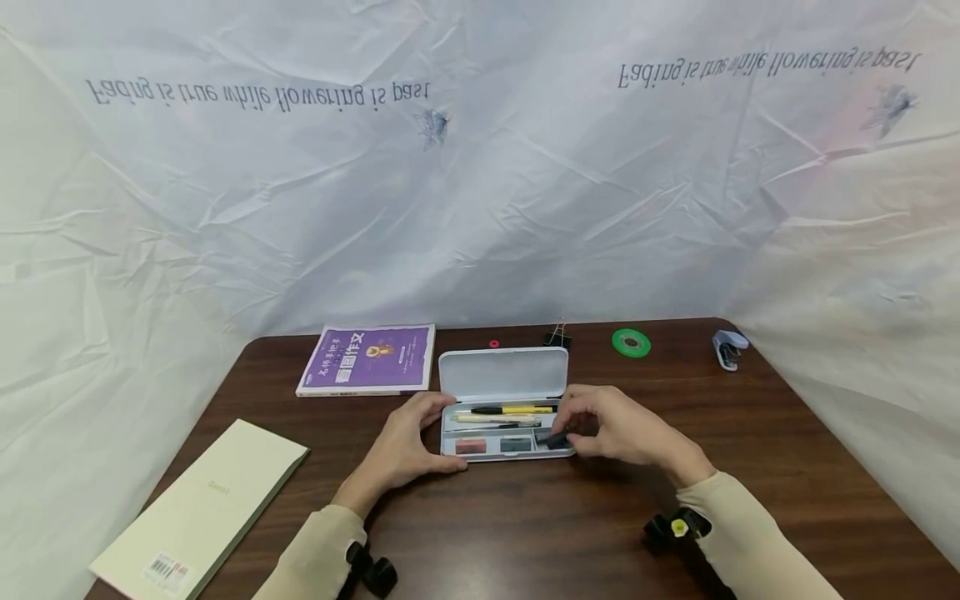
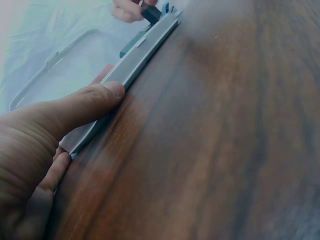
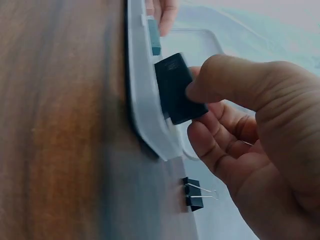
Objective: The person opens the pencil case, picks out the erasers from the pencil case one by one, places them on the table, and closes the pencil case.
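A pale grey pencil case (image 1: 502, 375) lies on the table, its lid raised at the back. My left hand (image 1: 401, 442) holds the case's left end, the thumb on the front edge and the fingers around the back corner. At the right end, my right hand (image 1: 618, 425) pinches a black eraser (image 3: 177, 90) between thumb and fingers, tilted over the front right compartment. Inside the case lie a yellow and black pen (image 1: 517, 409), other slim pens behind the divider, a pink block (image 1: 471, 446) and a dark green block (image 1: 515, 444) in front.
A purple book (image 1: 390, 354) lies behind on the left, and a cream-coloured box or thick notebook (image 1: 217, 492) at front left. Along the back are a small red ring (image 1: 493, 343), a black binder clip (image 3: 195, 194), green tape (image 1: 632, 342) and a stapler (image 1: 727, 350).
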Available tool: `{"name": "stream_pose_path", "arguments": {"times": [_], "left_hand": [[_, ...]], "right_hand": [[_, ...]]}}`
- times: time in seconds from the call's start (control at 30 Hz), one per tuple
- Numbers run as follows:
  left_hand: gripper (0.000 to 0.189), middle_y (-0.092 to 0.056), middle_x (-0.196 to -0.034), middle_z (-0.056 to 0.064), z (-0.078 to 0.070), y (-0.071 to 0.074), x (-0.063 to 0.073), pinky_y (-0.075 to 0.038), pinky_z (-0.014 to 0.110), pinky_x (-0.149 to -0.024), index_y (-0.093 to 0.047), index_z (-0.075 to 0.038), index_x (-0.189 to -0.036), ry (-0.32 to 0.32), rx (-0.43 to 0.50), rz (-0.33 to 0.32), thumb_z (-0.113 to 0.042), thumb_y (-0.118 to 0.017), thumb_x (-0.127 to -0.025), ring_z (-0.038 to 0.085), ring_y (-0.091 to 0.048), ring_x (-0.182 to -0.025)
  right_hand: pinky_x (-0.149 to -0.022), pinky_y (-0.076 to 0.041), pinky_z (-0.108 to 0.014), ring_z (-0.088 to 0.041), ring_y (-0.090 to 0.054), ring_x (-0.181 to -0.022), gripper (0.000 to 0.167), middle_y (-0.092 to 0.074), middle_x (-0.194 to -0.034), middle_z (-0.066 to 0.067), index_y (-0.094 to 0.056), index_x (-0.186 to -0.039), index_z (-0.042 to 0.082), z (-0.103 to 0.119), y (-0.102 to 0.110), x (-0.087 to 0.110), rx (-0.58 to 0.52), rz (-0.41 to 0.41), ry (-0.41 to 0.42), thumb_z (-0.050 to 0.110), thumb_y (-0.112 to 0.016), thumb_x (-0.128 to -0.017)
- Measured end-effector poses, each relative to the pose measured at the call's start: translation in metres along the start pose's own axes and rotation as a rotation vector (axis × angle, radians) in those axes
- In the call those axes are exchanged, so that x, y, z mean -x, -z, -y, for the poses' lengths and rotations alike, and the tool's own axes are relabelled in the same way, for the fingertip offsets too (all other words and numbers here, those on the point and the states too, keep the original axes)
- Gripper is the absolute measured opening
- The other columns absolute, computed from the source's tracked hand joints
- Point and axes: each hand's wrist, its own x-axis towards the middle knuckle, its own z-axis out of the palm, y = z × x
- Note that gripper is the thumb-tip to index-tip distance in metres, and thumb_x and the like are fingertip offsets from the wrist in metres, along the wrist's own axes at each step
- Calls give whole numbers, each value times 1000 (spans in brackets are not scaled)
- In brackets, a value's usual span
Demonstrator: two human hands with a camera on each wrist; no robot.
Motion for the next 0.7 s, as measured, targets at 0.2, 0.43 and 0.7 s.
{"name": "stream_pose_path", "arguments": {"times": [0.2, 0.43, 0.7], "left_hand": [[91, -65, -150, 7, 0, 0, 1, -55, 45, -119, -66, -11, -148, -11, -11, -6, -34, -109, -72, 32, -66, -141], [92, -65, -151, 5, -1, 0, 2, -55, 45, -119, -66, -11, -149, -3, -26, -5, -35, -109, -72, 30, -65, -141], [92, -64, -151, 4, -2, 1, 2, -55, 42, -120, -66, -12, -149, 3, -11, 1, -31, -110, -70, 28, -64, -143]], "right_hand": [[-76, -63, -33, -10, -66, -95, 36, -71, -112, 14, -79, -112, 31, 3, 17, 7, 20, -120, -6, -2, -80, -97], [-78, -62, -31, -10, -65, -96, 36, -70, -108, 10, -77, -113, 27, -12, 45, 29, 122, -291, -40, -5, -80, -96], [-79, -58, -20, -7, -64, -97, 29, -69, -111, 5, -76, -115, 23, -40, 72, 61, 233, -430, -147, -2, -79, -100]]}}
